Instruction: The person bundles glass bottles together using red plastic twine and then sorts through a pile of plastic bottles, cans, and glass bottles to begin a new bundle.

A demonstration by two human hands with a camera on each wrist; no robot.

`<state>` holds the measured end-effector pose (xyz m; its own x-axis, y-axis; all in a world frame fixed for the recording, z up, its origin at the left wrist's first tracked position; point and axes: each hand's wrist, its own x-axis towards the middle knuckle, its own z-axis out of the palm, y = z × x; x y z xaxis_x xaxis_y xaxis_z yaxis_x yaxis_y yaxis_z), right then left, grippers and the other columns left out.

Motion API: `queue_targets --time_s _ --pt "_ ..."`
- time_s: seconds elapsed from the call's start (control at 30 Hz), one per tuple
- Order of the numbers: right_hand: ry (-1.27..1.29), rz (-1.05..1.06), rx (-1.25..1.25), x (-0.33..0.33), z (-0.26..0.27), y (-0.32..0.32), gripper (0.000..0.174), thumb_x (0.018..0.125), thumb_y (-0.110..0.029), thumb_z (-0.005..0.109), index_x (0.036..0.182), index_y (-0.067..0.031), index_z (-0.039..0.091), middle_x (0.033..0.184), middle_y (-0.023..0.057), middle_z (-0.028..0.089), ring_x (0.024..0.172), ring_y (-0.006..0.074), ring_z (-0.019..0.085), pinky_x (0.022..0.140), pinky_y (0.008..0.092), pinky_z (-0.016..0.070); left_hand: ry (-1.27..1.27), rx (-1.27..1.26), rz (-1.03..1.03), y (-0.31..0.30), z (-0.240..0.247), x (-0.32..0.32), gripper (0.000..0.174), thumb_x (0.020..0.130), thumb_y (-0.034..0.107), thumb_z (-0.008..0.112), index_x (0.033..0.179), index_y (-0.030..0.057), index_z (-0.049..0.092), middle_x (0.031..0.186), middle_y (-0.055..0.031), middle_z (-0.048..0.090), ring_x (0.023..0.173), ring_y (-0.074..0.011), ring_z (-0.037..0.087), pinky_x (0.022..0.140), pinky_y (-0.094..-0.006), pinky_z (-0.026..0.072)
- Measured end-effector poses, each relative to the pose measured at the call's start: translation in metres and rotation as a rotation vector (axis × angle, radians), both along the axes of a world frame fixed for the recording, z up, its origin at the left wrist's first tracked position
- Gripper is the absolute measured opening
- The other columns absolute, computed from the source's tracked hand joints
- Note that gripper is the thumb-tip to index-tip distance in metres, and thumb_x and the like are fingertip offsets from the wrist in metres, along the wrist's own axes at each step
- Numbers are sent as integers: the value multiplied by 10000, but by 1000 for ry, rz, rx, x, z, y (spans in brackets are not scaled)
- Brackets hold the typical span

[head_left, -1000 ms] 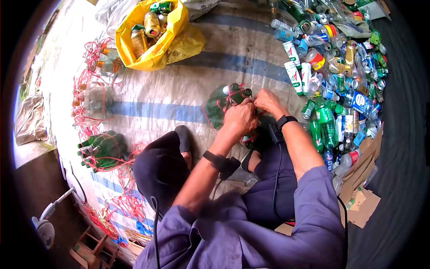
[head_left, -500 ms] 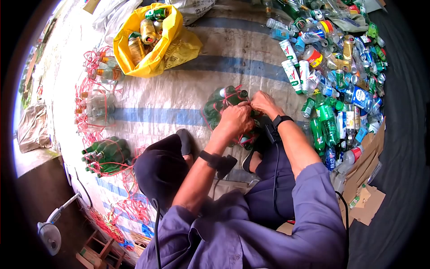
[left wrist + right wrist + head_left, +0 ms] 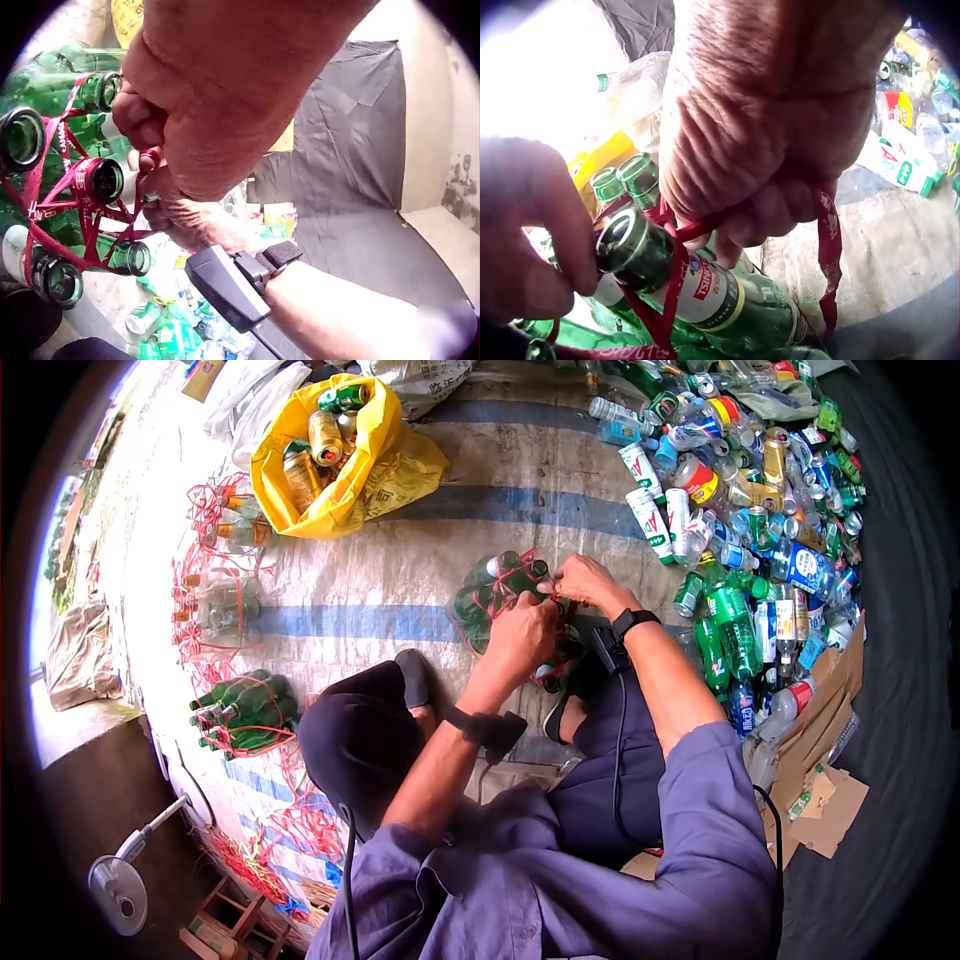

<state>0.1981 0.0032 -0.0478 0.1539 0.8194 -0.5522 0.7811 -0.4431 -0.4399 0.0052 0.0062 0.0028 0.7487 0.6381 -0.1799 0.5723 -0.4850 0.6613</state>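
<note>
Fingers of a bare right hand (image 3: pixel 588 582) curl firmly round a flat red plastic ribbon (image 3: pixel 829 255); those of the left hand (image 3: pixel 525 628) bend in beside a bottle mouth — whether they pinch the ribbon cannot be told. The strand laces the necks of clustered green glass bottles (image 3: pixel 473 603) on a pale, blue-striped sheet (image 3: pixel 370 570) before the person. The bundle looks heavy, rigid, slick and breakable — best gripped round the bodies, not by the soft ribbon. Farther off sits a yellow plastic sack (image 3: pixel 275 500).

Green bottles (image 3: pixel 765 304), red white-lettered ribbon (image 3: pixel 829 255), blue-striped sheet (image 3: pixel 360 622)
</note>
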Motion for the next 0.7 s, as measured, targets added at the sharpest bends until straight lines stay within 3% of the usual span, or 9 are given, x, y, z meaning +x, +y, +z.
queue_targets --time_s 0.1,0.2,0.33,0.43,0.7 --pt "55 6 33 3 -14 -1 397 786 -426 694 875 -43 741 806 259 663 758 400 662 715 446 521 -5 -6 94 -4 10 -3 162 800 181 644 924 81 675 979 -190 647 867 -393 653 731 -481 524" --pt "81 33 51 5 -18 -1 375 802 -387 684 869 -20 728 812 267 656 777 405 661 718 449 513 4 -50 267 -7 18 -7 144 805 144 627 929 85 672 973 -180 657 877 -391 650 738 -488 517" --pt "89 66 64 3 -15 -1 364 822 -351 656 870 6 711 819 290 639 793 429 653 720 463 503 -84 -39 310 -5 17 -16 126 811 117 588 910 74 653 943 -193 671 857 -413 650 738 -497 507" --pt "87 92 97 -1 -21 -2 365 833 -341 631 873 14 707 817 305 632 793 442 648 723 469 504 29 -87 438 -2 16 -16 139 811 123 581 918 68 651 897 -211 679 850 -426 650 744 -501 502" --pt "94 89 101 0 -14 -4 366 855 -310 591 860 39 701 820 310 634 806 454 646 719 470 519 -9 36 371 11 7 -32 137 828 128 593 913 50 667 843 -233 674 825 -422 656 716 -500 510"
